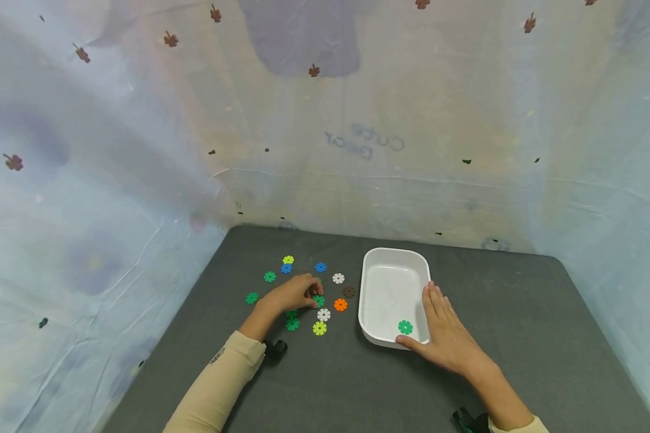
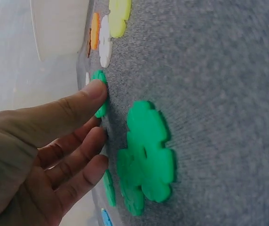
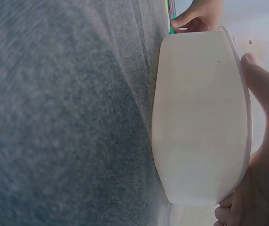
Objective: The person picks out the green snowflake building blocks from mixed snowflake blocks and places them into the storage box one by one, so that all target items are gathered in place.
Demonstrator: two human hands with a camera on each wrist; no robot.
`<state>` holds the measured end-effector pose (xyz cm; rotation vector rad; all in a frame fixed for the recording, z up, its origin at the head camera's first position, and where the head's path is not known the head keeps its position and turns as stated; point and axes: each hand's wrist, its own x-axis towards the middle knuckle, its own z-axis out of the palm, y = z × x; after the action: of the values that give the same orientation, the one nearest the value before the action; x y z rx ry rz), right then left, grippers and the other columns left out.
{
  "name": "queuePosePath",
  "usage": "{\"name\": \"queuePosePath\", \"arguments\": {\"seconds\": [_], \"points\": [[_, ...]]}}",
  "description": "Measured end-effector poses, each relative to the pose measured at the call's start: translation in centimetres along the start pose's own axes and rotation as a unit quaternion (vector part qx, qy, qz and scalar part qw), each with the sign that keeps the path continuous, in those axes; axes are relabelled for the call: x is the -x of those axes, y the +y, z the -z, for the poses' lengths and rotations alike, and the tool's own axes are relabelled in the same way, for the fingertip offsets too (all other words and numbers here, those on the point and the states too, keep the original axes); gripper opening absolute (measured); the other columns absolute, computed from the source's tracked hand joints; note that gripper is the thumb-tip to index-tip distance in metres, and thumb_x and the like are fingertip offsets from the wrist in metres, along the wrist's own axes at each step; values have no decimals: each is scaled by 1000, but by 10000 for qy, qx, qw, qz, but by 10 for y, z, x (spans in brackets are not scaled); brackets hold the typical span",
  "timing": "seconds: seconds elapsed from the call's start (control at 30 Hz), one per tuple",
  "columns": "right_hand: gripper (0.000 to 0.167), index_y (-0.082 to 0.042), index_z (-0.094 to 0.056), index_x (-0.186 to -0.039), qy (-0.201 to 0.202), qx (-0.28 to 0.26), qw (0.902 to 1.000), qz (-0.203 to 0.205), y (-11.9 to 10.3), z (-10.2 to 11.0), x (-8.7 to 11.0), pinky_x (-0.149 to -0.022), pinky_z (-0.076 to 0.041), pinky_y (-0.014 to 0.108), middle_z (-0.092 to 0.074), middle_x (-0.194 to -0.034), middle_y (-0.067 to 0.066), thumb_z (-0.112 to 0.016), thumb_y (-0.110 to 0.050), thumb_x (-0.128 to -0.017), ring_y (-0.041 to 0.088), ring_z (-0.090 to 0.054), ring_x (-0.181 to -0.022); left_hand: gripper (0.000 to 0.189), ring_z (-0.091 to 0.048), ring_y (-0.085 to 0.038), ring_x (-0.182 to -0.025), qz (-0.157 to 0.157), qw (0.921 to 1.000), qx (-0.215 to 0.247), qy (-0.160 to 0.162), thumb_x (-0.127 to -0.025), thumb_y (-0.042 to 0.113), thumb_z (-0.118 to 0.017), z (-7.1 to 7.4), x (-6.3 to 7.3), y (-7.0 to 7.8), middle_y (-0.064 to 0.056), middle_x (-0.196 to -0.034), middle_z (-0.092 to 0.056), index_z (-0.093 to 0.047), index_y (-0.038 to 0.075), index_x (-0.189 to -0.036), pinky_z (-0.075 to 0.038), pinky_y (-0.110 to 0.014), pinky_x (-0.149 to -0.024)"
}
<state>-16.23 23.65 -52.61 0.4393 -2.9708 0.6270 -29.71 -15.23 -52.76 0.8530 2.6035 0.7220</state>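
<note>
My left hand (image 1: 297,293) pinching a green disc (image 1: 319,300) on the table (image 1: 325,385), loose discs (image 1: 340,305) around it, my right hand (image 1: 451,341) straight-fingered against the right side of the tray (image 1: 394,282), a second disc (image 1: 405,327) inside

Green disc (image 1: 318,300), notched rim, between thumb and fingers of left grip (image 1: 295,293). White tray (image 1: 392,288), rectangular, rounded corners, upright; stands just left of right grip (image 1: 451,340), thumb and fingers against its edge. Second green disc (image 1: 405,327) flat inside, near right thumb.
</note>
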Motion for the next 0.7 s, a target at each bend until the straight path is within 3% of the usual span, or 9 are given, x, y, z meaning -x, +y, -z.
{"name": "queuePosePath", "arguments": {"seconds": [0.27,0.4,0.53,0.7], "points": [[132,8,-10,-168,-7,-5,10000,7,-1,1,0,-130,-18,61,-8,-176,28,-74,-75,-88,48,-13,-163,21,-59,-13,-84,-232,9996,68,122,-97,8,-81,2,0,-1,4,-96,-63,-64,15,-106,-54,-33,-76],[132,9,-11,-168,10,-20,10000,22,-2,2,1,-130,-18,61,-9,-176,29,-74,-74,-88,48,-14,-162,16,-60,-13,-82,-162,9991,352,161,-99,9,-78,3,2,-2,6,-93,-64,-66,17,-105,-53,-32,-74],[130,11,-15,-167,110,-47,9999,94,-2,3,1,-129,-20,61,-11,-175,30,-75,-74,-88,48,-15,-162,10,-66,-12,-87,-71,9969,741,253,-102,10,-76,5,5,1,7,-97,-69,-71,17,-106,-56,-34,-77],[130,10,-14,-167,188,-82,9997,144,-2,2,1,-129,-21,61,-12,-175,31,-75,-73,-88,48,-16,-162,9,-70,-13,-97,-197,9930,1089,409,-103,13,-75,10,3,10,7,-105,-72,-74,19,-110,-60,-35,-83]]}}
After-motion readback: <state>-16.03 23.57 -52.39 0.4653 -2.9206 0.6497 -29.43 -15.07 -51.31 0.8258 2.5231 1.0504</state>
